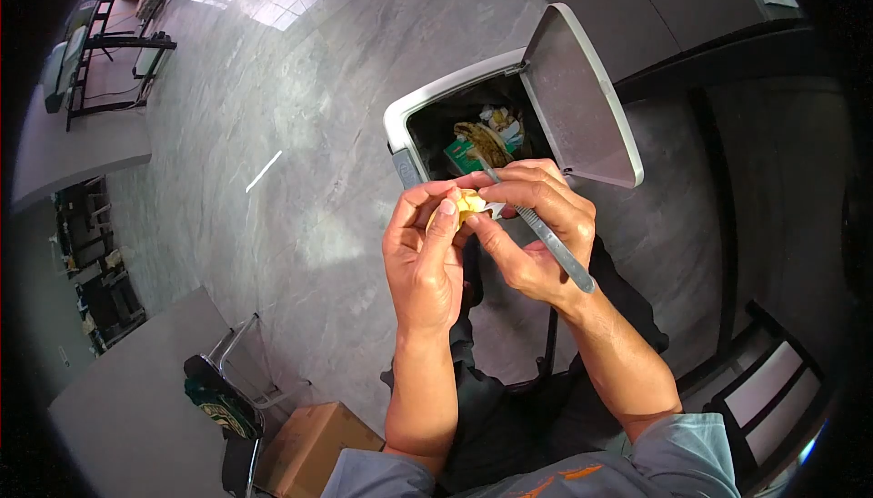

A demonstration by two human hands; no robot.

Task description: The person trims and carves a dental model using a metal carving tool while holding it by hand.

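Between the thumb and fingers of my left hand [425, 257] is a small pale-yellow piece [469, 203], its kind not clear. My right hand [544, 225] is closed around a slim grey metal tool [566, 260] with a ridged grip; its rounded end sticks out past the wrist side and its narrow end points up and left. I cannot tell what kind of tool it is. The right fingertips also touch the yellow piece and a whitish scrap [492, 210] beside it. Both hands meet just in front of an open trash bin [396, 120].
The bin's lid [582, 98] stands raised on the right. Inside lie a brownish peel [486, 141], a green box [461, 157] and crumpled scraps. A cardboard box [318, 448] and a metal-framed chair [238, 389] are at lower left. Grey cabinets [637, 7] line the upper right.
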